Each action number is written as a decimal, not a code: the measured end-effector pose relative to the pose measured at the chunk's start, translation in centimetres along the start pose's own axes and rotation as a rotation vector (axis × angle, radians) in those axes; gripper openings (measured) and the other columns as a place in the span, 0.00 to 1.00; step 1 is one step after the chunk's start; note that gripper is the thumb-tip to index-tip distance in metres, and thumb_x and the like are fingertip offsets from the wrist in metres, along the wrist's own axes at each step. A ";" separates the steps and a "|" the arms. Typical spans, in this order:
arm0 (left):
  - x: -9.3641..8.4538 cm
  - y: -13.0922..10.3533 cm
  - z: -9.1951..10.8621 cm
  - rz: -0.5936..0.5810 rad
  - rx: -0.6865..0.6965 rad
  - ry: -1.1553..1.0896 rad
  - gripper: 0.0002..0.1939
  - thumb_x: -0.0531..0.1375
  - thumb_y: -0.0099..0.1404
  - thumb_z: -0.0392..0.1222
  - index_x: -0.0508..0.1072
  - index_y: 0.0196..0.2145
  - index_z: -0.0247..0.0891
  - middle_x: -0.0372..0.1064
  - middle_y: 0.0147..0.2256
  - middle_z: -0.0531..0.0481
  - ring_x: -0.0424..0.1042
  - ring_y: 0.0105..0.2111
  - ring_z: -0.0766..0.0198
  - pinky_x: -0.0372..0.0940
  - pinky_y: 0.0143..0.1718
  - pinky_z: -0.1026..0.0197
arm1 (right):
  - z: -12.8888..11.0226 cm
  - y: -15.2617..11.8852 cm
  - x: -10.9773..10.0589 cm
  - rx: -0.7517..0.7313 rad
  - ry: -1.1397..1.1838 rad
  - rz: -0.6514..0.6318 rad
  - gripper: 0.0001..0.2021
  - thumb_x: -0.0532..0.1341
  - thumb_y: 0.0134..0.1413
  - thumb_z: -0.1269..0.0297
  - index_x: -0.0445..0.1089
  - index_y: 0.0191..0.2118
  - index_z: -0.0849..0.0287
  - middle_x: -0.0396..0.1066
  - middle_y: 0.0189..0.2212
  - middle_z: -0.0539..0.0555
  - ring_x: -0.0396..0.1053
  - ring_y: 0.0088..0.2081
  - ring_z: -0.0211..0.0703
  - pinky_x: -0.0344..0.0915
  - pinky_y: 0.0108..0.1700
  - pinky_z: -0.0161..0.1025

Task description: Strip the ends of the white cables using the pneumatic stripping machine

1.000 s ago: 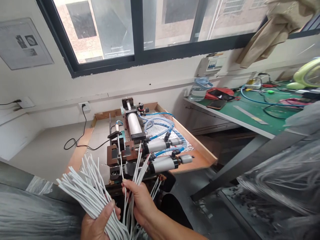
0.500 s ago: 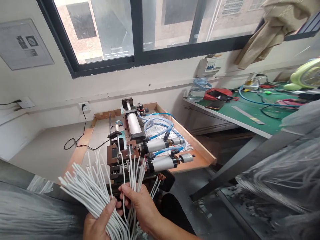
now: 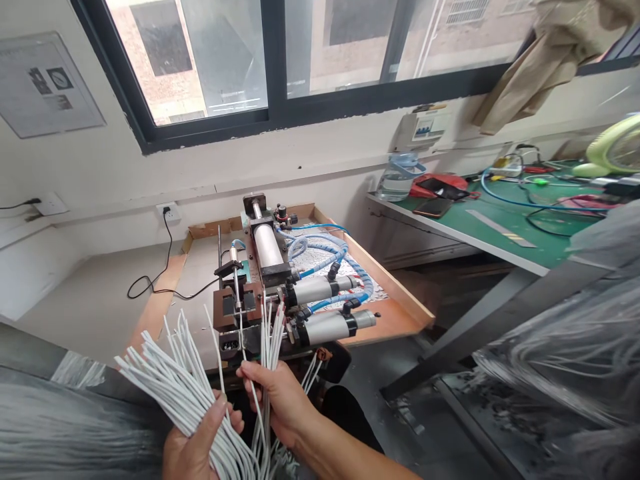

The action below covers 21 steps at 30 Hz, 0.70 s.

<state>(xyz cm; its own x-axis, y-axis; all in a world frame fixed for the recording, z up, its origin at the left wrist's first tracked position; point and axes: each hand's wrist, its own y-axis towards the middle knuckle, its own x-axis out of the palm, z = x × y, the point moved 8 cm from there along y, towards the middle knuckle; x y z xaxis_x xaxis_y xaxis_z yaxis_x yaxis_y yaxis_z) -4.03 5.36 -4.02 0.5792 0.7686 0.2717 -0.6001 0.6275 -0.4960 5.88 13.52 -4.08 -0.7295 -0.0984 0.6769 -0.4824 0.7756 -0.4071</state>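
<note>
My left hand [image 3: 203, 433] is closed round a thick bundle of white cables [image 3: 173, 387], their ends fanned out to the upper left. One cable stands apart between its thumb and fingers. My right hand [image 3: 283, 400] grips a thinner bunch of white cables [image 3: 273, 333], several with reddish tips. Between its thumb and forefinger a single cable [image 3: 242, 333] is pinched, its end up at the jaws of a pneumatic machine [image 3: 237, 307]. Whether that end is inside the jaws I cannot tell. The lower parts of both bunches meet below my hands.
Silver cylinders [image 3: 325, 327] and blue air hoses [image 3: 345, 247] lie right of the jaws, inside a wooden-edged tray [image 3: 395, 287]. A green table [image 3: 500, 220] stands at right, with a water jug [image 3: 397, 177]. Plastic-wrapped cables [image 3: 555, 333] fill the lower right; another wrapped bundle [image 3: 65, 420] lies lower left.
The single cable in my right hand has shifted slightly left at its tip, against the jaws. The machine's lower cylinder rod end has moved left. My left hand has barely moved.
</note>
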 end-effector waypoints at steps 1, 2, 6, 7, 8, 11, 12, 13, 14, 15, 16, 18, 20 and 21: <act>0.0 -0.1 0.0 0.006 0.006 0.003 0.16 0.67 0.36 0.36 0.69 0.26 0.32 0.69 0.17 0.50 0.69 0.19 0.61 0.65 0.23 0.60 | 0.0 0.0 0.3 0.004 0.007 -0.034 0.13 0.64 0.32 0.62 0.69 0.24 0.69 0.56 0.12 0.45 0.49 0.14 0.26 0.43 0.17 0.27; 0.1 -0.2 0.1 0.004 0.012 0.006 0.16 0.67 0.36 0.35 0.70 0.27 0.32 0.69 0.18 0.50 0.69 0.19 0.61 0.65 0.24 0.61 | 0.1 0.0 0.6 0.004 0.005 -0.075 0.14 0.65 0.32 0.62 0.69 0.25 0.68 0.56 0.12 0.45 0.49 0.14 0.26 0.43 0.17 0.27; 1.0 -0.5 -0.3 -0.106 -0.010 0.039 0.16 0.67 0.36 0.36 0.72 0.27 0.32 0.70 0.20 0.48 0.70 0.24 0.56 0.65 0.27 0.58 | 0.7 -0.3 1.4 -0.008 -0.064 -0.181 0.15 0.66 0.29 0.60 0.66 0.24 0.66 0.59 0.13 0.46 0.52 0.13 0.28 0.46 0.16 0.29; 1.3 -0.5 -0.4 -0.140 -0.024 0.048 0.15 0.66 0.37 0.36 0.72 0.26 0.31 0.71 0.21 0.48 0.71 0.25 0.54 0.65 0.28 0.57 | 0.7 -0.5 1.2 -0.029 -0.075 -0.167 0.15 0.66 0.30 0.59 0.65 0.23 0.65 0.59 0.12 0.46 0.53 0.12 0.29 0.47 0.16 0.30; 1.4 -0.5 -0.5 -0.165 -0.033 0.056 0.14 0.66 0.38 0.37 0.72 0.26 0.31 0.71 0.21 0.47 0.71 0.27 0.53 0.65 0.29 0.57 | 0.6 -0.6 1.0 -0.063 -0.076 -0.142 0.15 0.65 0.31 0.58 0.64 0.22 0.64 0.58 0.12 0.46 0.54 0.12 0.30 0.48 0.16 0.30; 1.0 -0.2 -0.6 -0.153 -0.039 0.059 0.12 0.66 0.39 0.38 0.73 0.24 0.31 0.72 0.22 0.46 0.71 0.28 0.54 0.65 0.30 0.60 | -0.2 -1.3 -0.2 -0.209 -0.082 -0.043 0.13 0.63 0.37 0.58 0.63 0.23 0.64 0.61 0.14 0.47 0.55 0.15 0.30 0.49 0.18 0.30; 0.7 -0.1 -0.6 -0.125 -0.043 0.049 0.12 0.66 0.38 0.38 0.73 0.24 0.31 0.72 0.22 0.46 0.71 0.28 0.55 0.65 0.30 0.60 | -0.4 -1.5 -0.5 -0.237 -0.093 -0.019 0.13 0.62 0.38 0.58 0.63 0.22 0.64 0.62 0.15 0.49 0.55 0.16 0.29 0.49 0.19 0.29; 0.4 0.0 -0.7 -0.095 -0.049 0.034 0.13 0.66 0.38 0.38 0.73 0.25 0.31 0.72 0.22 0.46 0.71 0.27 0.56 0.65 0.30 0.60 | -0.5 -1.6 -0.8 -0.248 -0.105 0.001 0.12 0.61 0.40 0.59 0.63 0.23 0.65 0.63 0.16 0.50 0.55 0.17 0.29 0.48 0.20 0.29; 0.2 0.1 -0.7 -0.067 -0.057 0.019 0.13 0.66 0.38 0.38 0.73 0.25 0.31 0.72 0.22 0.45 0.71 0.26 0.56 0.65 0.30 0.60 | -0.4 -1.6 -1.1 -0.244 -0.113 0.017 0.12 0.61 0.40 0.60 0.63 0.23 0.65 0.64 0.17 0.50 0.55 0.17 0.29 0.48 0.20 0.29; 0.0 0.1 -0.8 -0.047 -0.064 0.006 0.14 0.66 0.38 0.38 0.73 0.26 0.32 0.72 0.22 0.45 0.71 0.25 0.57 0.65 0.29 0.60 | -0.3 -1.5 -1.3 -0.233 -0.114 0.027 0.12 0.61 0.40 0.60 0.63 0.22 0.65 0.64 0.16 0.50 0.55 0.17 0.29 0.47 0.20 0.29; 0.0 0.1 -0.8 -0.037 -0.066 -0.003 0.15 0.66 0.38 0.38 0.73 0.27 0.32 0.72 0.22 0.45 0.71 0.24 0.58 0.65 0.28 0.60 | -0.2 -1.4 -1.4 -0.223 -0.108 0.033 0.11 0.61 0.40 0.61 0.63 0.22 0.65 0.63 0.16 0.50 0.54 0.17 0.29 0.46 0.19 0.29; 0.1 0.0 -0.7 -0.042 -0.066 -0.007 0.14 0.66 0.38 0.38 0.72 0.26 0.31 0.71 0.21 0.45 0.70 0.23 0.58 0.65 0.27 0.60 | -0.1 -1.1 -1.4 -0.201 -0.088 0.040 0.10 0.61 0.39 0.62 0.63 0.22 0.65 0.63 0.15 0.50 0.53 0.16 0.29 0.45 0.19 0.29; 0.3 -0.1 -0.7 -0.051 -0.061 -0.002 0.13 0.66 0.39 0.37 0.71 0.26 0.31 0.71 0.20 0.46 0.70 0.22 0.58 0.65 0.27 0.59 | -0.3 -1.0 -1.3 -0.188 -0.072 0.054 0.09 0.60 0.38 0.64 0.62 0.21 0.65 0.63 0.15 0.49 0.53 0.16 0.28 0.44 0.19 0.29; 0.3 -0.2 -0.6 -0.054 -0.056 0.000 0.13 0.66 0.39 0.37 0.71 0.25 0.31 0.71 0.19 0.46 0.70 0.22 0.58 0.65 0.27 0.59 | -0.4 -0.9 -1.2 -0.182 -0.065 0.061 0.09 0.60 0.38 0.65 0.62 0.20 0.65 0.62 0.14 0.49 0.52 0.16 0.28 0.44 0.18 0.29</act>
<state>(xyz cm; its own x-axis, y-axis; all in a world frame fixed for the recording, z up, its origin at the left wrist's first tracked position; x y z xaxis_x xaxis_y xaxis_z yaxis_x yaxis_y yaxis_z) -3.41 5.42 -4.38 0.6096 0.7340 0.2996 -0.5366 0.6602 -0.5256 7.37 13.15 -4.26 -0.7873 -0.0831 0.6109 -0.3448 0.8808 -0.3245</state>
